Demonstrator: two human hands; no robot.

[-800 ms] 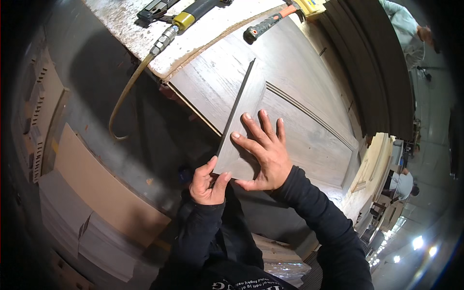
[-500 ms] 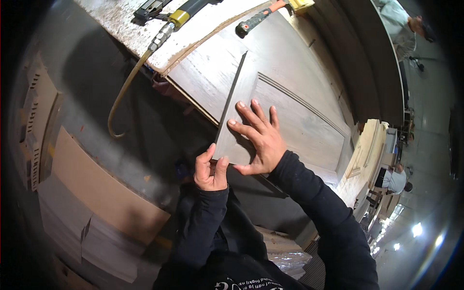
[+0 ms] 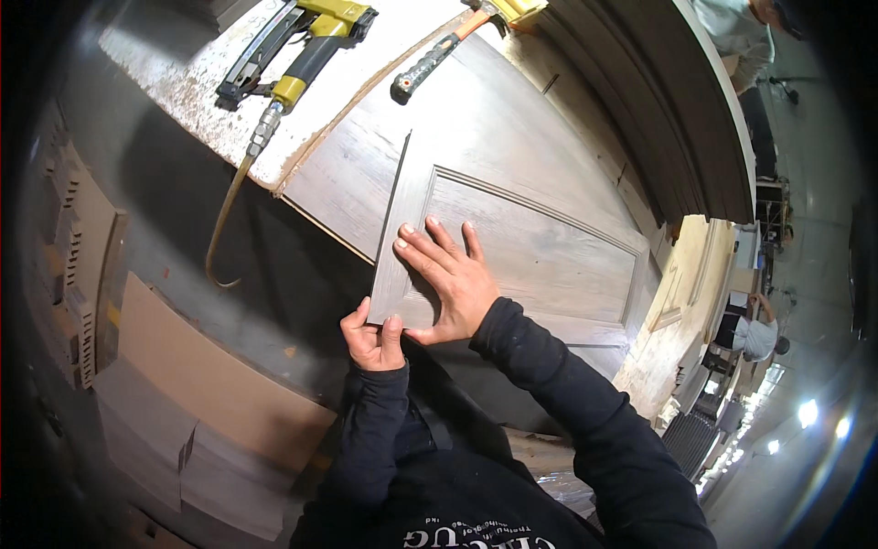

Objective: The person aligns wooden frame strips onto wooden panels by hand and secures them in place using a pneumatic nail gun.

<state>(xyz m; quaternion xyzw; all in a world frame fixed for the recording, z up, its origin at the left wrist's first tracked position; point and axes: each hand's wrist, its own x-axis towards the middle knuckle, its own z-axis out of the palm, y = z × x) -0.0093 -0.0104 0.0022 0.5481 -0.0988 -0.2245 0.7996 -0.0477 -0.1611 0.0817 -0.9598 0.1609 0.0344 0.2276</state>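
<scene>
A grey-brown wooden cabinet door (image 3: 549, 265) with a framed centre panel lies over the work surface, its near left corner sticking out past the edge. My left hand (image 3: 373, 342) pinches that corner between thumb and fingers. My right hand (image 3: 457, 288) rests on the door's face beside it, fingers spread and thumb near the lower edge. Beyond the door, a yellow and black pneumatic nail gun (image 3: 306, 64) lies on a pale, worn board, joined to an air hose (image 3: 224, 215). A hammer (image 3: 430, 66) with an orange and black handle lies to its right.
Stacked dark boards (image 3: 672, 101) rise at the right. Light wooden pieces (image 3: 700, 274) lie past the door's right end. Cardboard sheets (image 3: 210, 366) stand at lower left. The hose hangs off the table's left edge. Two other people are farther off at the right.
The view has shifted, so the nail gun shows more fully and the door and hands sit farther left in the picture. Both hands keep the same hold on the door.
</scene>
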